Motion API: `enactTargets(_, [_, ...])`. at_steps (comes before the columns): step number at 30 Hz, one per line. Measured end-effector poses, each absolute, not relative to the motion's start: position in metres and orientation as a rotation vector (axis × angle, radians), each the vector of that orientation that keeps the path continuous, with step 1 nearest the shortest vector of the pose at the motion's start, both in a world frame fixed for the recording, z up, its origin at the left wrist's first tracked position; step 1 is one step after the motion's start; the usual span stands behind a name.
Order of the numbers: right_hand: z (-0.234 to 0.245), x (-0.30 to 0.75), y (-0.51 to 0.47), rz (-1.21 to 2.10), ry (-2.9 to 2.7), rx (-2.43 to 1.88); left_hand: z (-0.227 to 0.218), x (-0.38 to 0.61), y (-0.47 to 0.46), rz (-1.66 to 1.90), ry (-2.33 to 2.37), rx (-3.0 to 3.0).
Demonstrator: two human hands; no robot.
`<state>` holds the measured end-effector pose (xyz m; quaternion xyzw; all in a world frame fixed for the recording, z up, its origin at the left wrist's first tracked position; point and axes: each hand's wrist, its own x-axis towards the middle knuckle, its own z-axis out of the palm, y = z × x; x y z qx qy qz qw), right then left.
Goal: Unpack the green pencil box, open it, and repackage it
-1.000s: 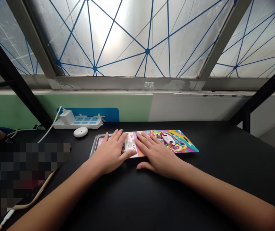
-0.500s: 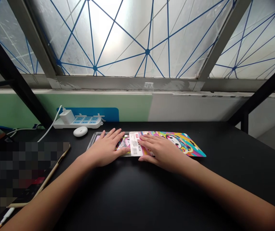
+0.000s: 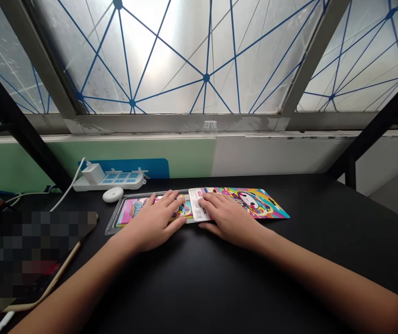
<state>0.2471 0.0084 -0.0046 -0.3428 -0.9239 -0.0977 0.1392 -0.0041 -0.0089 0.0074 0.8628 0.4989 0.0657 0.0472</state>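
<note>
- Power strip point(image 3: 110, 182): white, at the far edge of the black worktop point(image 3: 289, 269), far left of the work area; white charger point(image 3: 93, 174) plugged in.
- Oval white case point(image 3: 113, 195): on the worktop, just near the power strip.
- Clear plastic tray point(image 3: 114, 221): flat on the worktop, centre; holds a brightly printed card point(image 3: 134, 209).
- Left hand point(image 3: 152, 225): palm down on the tray and card, fingers spread, not clamped.
- White label point(image 3: 196, 204): between the hands, marked "OX" where visible.
- Right hand point(image 3: 228, 220): palm down on the printed sleeve point(image 3: 254, 202), fingers together, not clamped, apart from the left hand.
- Printed sleeve: extends right of the tray, lying on the worktop.
</note>
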Motion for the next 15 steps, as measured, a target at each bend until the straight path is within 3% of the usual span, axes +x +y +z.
enactTargets(15, [-0.008, 0.259, 0.024, -0.428, -2.701, -0.955, 0.018, -0.029, 0.010, 0.201, 1.484, 2.423])
